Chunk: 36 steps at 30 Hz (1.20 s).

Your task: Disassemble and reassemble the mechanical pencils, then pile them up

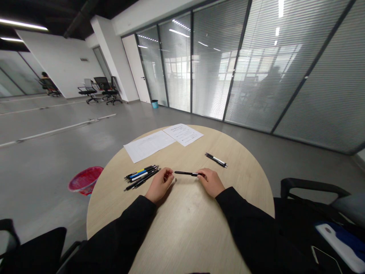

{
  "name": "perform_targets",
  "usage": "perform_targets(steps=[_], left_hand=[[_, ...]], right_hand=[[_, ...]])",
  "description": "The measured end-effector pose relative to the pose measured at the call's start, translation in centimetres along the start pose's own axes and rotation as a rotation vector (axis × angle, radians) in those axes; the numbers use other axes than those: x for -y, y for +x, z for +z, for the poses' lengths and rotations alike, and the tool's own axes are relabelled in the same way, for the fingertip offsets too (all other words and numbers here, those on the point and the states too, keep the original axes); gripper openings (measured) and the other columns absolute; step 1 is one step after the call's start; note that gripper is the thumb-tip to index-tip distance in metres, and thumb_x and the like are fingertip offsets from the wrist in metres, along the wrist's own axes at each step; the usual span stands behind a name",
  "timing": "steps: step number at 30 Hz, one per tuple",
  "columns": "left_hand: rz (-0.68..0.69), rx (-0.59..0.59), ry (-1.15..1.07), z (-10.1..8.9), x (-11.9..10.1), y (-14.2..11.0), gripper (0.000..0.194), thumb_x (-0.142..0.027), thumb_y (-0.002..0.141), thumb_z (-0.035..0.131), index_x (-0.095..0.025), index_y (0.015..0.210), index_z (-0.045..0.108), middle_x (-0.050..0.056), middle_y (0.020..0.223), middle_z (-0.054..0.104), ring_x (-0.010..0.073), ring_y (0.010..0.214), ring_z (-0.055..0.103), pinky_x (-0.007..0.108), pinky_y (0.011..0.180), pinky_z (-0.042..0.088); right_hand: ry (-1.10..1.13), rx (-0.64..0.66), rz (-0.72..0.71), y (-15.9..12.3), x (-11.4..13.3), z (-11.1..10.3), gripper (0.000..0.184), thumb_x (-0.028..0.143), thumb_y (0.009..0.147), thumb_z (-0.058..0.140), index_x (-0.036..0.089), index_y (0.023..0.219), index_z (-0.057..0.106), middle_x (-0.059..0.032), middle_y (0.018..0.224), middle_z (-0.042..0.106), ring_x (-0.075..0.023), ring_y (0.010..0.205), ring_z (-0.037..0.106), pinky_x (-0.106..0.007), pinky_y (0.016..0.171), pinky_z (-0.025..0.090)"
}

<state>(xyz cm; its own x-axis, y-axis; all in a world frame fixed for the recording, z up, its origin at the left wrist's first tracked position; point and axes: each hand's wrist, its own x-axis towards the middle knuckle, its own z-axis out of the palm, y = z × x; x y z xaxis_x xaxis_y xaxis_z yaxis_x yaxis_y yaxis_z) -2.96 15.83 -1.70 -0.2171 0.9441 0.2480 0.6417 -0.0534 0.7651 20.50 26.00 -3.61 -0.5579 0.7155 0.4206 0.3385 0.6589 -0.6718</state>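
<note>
From here I see a black pen (185,173) lying crosswise at lower centre, its right end pinched in the right hand (211,182); the curled left hand (159,185) sits at its tip, though I can't tell whether it grips.

At the right hand (210,182), a pen (185,173) of glossy black plastic; well past it, matt white paper (182,134) on a smooth, pale wood-grain tabletop (185,236).

A round wood-grain table (185,224) bears two printed sheets (162,140), a cluster of pens (142,177), and two more pens (216,160).
</note>
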Motion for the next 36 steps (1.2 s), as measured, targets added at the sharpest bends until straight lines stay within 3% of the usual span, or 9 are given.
perform_targets(steps=[5, 9, 15, 21, 29, 32, 36], left_hand=[[0.126, 0.058, 0.349, -0.1, -0.2, -0.2, 0.019, -0.036, 0.090, 0.050, -0.019, 0.086, 0.058, 0.004, 0.083, 0.060, 0.0196, 0.075, 0.055, 0.031, 0.068, 0.042], [0.180, 0.079, 0.623, 0.3, -0.6, 0.0, 0.030, -0.041, 0.094, 0.045, -0.019, 0.076, 0.056, 0.006, 0.079, 0.058, 0.0218, 0.075, 0.055, 0.033, 0.068, 0.039], [0.189, 0.121, 0.731, 1.2, -0.7, 0.3, 0.035, -0.040, 0.098, 0.038, -0.019, 0.078, 0.058, 0.009, 0.080, 0.060, 0.0232, 0.077, 0.057, 0.033, 0.069, 0.038], [0.121, 0.086, 0.544, 0.4, -0.6, 0.4, 0.033, -0.037, 0.095, 0.039, -0.020, 0.072, 0.055, 0.006, 0.076, 0.059, 0.0210, 0.073, 0.055, 0.032, 0.068, 0.037], [-0.130, -0.107, -0.125, -0.5, 0.3, 0.9, 0.041, -0.049, 0.092, 0.040, -0.021, 0.061, 0.041, -0.004, 0.055, 0.038, 0.0134, 0.053, 0.037, 0.026, 0.052, 0.029], [-0.198, -0.085, -0.269, -0.2, 0.1, 0.8, 0.044, -0.053, 0.090, 0.044, -0.021, 0.060, 0.041, -0.006, 0.053, 0.034, 0.0114, 0.048, 0.032, 0.025, 0.048, 0.025], [-0.204, -0.050, -0.302, 0.0, -0.3, 0.6, 0.046, -0.055, 0.089, 0.046, -0.020, 0.059, 0.041, -0.006, 0.051, 0.034, 0.0103, 0.046, 0.030, 0.025, 0.047, 0.022]], right_hand=[[-0.003, -0.018, 0.013, 0.0, -0.1, 0.0, 0.016, 0.012, 0.086, 0.057, 0.019, 0.091, 0.071, -0.0060, 0.089, 0.071, -0.0197, 0.081, 0.061, -0.032, 0.077, 0.046], [-0.007, -0.020, 0.026, 0.0, 0.0, 0.1, 0.016, 0.012, 0.086, 0.057, 0.018, 0.091, 0.071, -0.0064, 0.089, 0.071, -0.0200, 0.082, 0.061, -0.032, 0.078, 0.046], [-0.005, -0.025, 0.033, 0.0, 0.1, 0.1, 0.015, 0.011, 0.086, 0.058, 0.018, 0.090, 0.071, -0.0061, 0.088, 0.070, -0.0197, 0.080, 0.061, -0.032, 0.076, 0.046], [0.003, -0.037, 0.025, 0.0, -0.1, 0.1, 0.015, 0.012, 0.087, 0.057, 0.018, 0.091, 0.070, -0.0057, 0.088, 0.070, -0.0193, 0.080, 0.061, -0.031, 0.075, 0.046], [0.022, -0.042, -0.007, 0.0, 0.3, -0.1, 0.015, 0.012, 0.087, 0.057, 0.018, 0.091, 0.070, -0.0057, 0.088, 0.070, -0.0194, 0.080, 0.061, -0.032, 0.076, 0.046], [0.029, -0.042, -0.024, 0.0, 0.4, -0.1, 0.015, 0.013, 0.087, 0.057, 0.018, 0.091, 0.070, -0.0059, 0.089, 0.071, -0.0195, 0.082, 0.061, -0.032, 0.078, 0.046], [0.037, -0.046, -0.035, 0.0, 0.4, -0.1, 0.015, 0.013, 0.087, 0.057, 0.018, 0.092, 0.070, -0.0059, 0.090, 0.071, -0.0193, 0.082, 0.061, -0.033, 0.079, 0.046]])
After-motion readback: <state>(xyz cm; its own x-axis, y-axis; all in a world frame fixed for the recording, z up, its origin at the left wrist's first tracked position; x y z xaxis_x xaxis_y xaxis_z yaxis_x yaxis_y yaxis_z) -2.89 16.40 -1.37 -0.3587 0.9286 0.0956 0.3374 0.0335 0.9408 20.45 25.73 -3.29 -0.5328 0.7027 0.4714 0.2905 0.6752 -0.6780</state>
